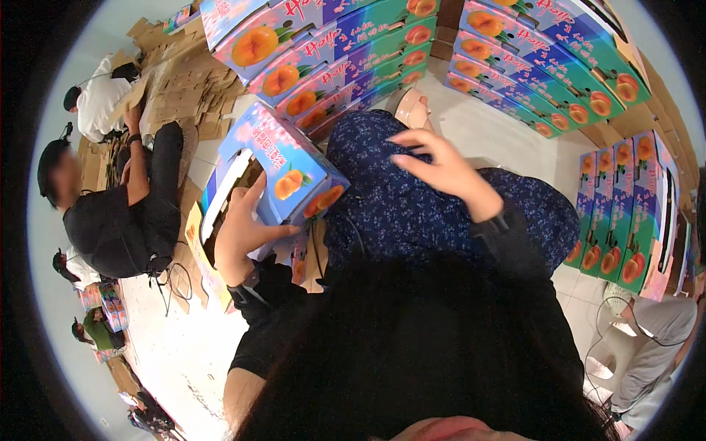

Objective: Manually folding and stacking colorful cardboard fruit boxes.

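On a pale tiled floor crowded with packaging, the person's left hand (243, 231) grips a printed cardboard fruit box (276, 165), thumb on its glossy blue-and-pink top panel and fingers curled round the lower edge. This carton, smooth and angular with peach pictures on its side, rests tilted against the person's left knee, just left of the dark blue floral-print fabric (412, 198) covering the lap; its open end shows plain brown card inside. Over that fabric, the right hand (441, 169) hovers with fingers loosely spread and bent, holding nothing. Dark hair fills the lower part of the view and hides both forearms beyond the black sleeves. Finished cartons of the same design lie in slanting stacks (346, 51) ahead and to the right (544, 59), and more stand on end at the right edge (625, 213), partly cut off by the lens rim. Flat brown cardboard sheets (184, 88) are heaped at upper left, where a seated worker in black (121, 213) and another in white (99, 99) are partly visible.
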The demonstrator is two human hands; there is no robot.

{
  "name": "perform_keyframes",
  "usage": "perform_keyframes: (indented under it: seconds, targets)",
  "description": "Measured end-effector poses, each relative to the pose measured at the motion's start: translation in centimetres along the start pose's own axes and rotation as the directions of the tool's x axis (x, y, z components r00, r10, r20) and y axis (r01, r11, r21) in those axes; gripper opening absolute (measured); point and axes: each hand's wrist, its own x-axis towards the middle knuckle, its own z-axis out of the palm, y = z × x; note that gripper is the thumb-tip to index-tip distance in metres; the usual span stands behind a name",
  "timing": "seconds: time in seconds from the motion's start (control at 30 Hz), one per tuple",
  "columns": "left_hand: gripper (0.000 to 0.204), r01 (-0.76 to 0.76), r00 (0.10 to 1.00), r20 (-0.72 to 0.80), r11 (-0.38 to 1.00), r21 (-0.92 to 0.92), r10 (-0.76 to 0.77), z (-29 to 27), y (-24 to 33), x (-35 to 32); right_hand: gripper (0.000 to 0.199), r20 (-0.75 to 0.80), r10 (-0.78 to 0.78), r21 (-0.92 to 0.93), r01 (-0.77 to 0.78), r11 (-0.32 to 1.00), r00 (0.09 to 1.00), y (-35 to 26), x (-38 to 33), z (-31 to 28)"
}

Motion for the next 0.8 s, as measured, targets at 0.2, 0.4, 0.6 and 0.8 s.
perform_keyframes:
  seconds: [0.2,0.4,0.6,0.8]
  targets:
    - [0.103,-0.064,0.998,-0.026,0.998,0.006,0.064,-1.6,0.7,-4.2,0.081,0.153,0.217,0.386,-0.261,0.885,0.964,0.5,6.0,10.6]
    - [0.090,-0.175,0.979,0.098,0.983,-0.047,0.179,-3.5,2.0,-7.5,0.097,0.444,0.317,0.578,-0.538,0.613,0.838,-0.7,9.4,11.3]
    - [0.091,-0.315,0.926,0.266,0.935,0.161,0.266,-1.8,2.9,-9.5,0.091,0.522,0.407,0.550,-0.661,0.511,0.749,-0.2,12.4,8.7]
    - [0.094,-0.346,0.916,0.268,0.927,0.145,0.299,-1.5,2.3,-9.1,0.058,0.633,0.240,0.370,-0.560,0.741,0.736,-3.2,11.5,7.3]
